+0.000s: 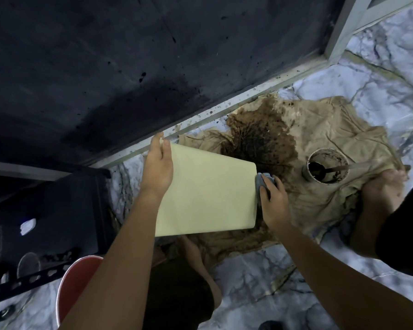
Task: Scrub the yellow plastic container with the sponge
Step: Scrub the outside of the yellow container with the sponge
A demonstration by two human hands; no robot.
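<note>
- Yellow plastic container [205, 194]: pale yellow, tapered, lying on its side above the floor, its narrow base end pointing right and its wider end toward the dark wall. You hold it between both hands, over the near edge of the cloth.
- Your left hand [158, 167]: laid along the container's wider left end, fingers extended over the rim, thumb up by the top corner. It steadies the container with straight fingers rather than a curled grip.
- Your right hand [273, 198]: at the container's narrow end, fingers curled round the sponge and pressing it against the base edge.
- Sponge [264, 181]: grey-blue, bunched under your right fingers, touching the upper right corner of the container's base.
- Cloth [320, 144]: tan, spread flat on the marble floor [379, 75], with a large dark brown stain just beyond the container.
- Small round pot [327, 167]: standing on the cloth to the right of the sponge, dark liquid inside, a flat stick leaning out of it.
- Second person's hand [384, 186]: at the right edge, gripping a fold of the cloth.
- Red bucket [74, 287]: lower left, beside your left forearm, partly hidden.
- Dark wall [105, 67]: upper left, speckled with black spots along its pale base strip.
</note>
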